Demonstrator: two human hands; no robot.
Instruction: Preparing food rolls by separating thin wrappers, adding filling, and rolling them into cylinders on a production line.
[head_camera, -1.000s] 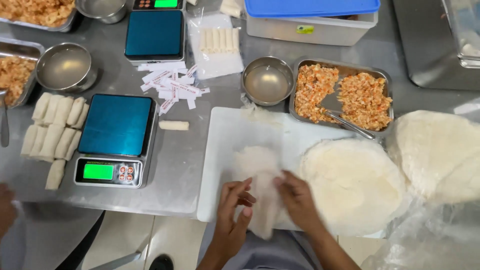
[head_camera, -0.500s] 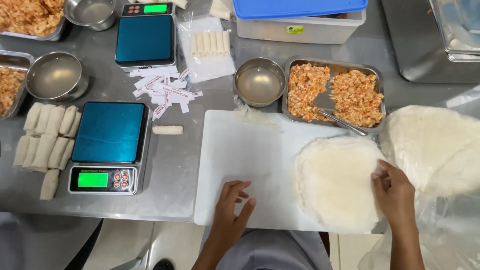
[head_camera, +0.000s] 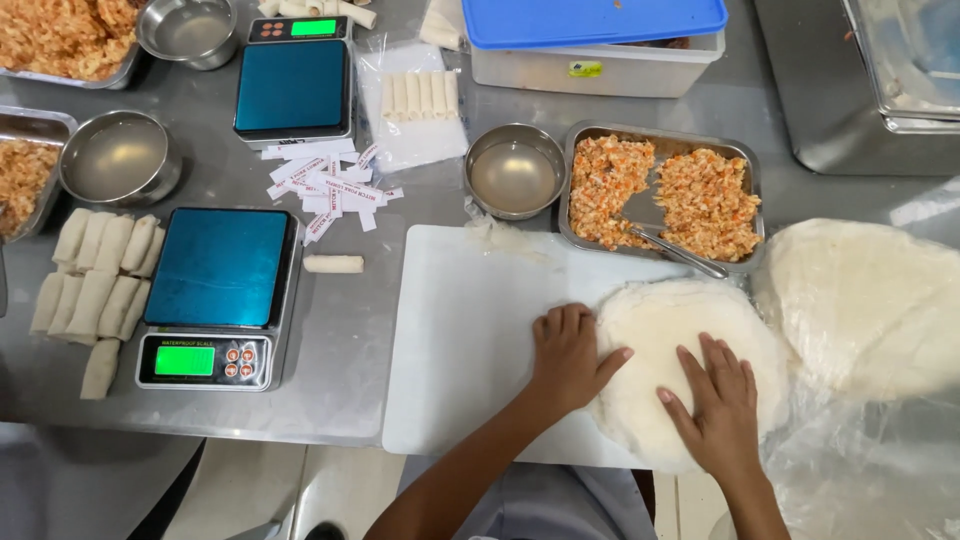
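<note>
Both hands rest on a round stack of thin white wrappers (head_camera: 672, 330) lying on the right part of a white cutting board (head_camera: 465, 340). My left hand (head_camera: 568, 357) lies flat at the stack's left edge, fingers spread, thumb on the wrappers. My right hand (head_camera: 716, 402) presses flat on the stack's lower right. Neither hand grips anything. Behind the board sits a metal tray of orange minced filling (head_camera: 665, 190) with a spoon (head_camera: 680, 252) in it, and a steel bowl of water (head_camera: 514, 172).
A larger wrapper pile on plastic (head_camera: 865, 300) lies to the right. Left of the board stand a blue scale (head_camera: 218, 295), finished rolls (head_camera: 95, 285), one loose roll (head_camera: 333, 264), paper labels (head_camera: 325, 188), a second scale (head_camera: 293, 85), more bowls and a blue-lidded tub (head_camera: 595, 40).
The wrapper my hands held a second ago is gone from the board. My right hand reached to the stack, then my left hand moved right onto it; both now press it flat.
</note>
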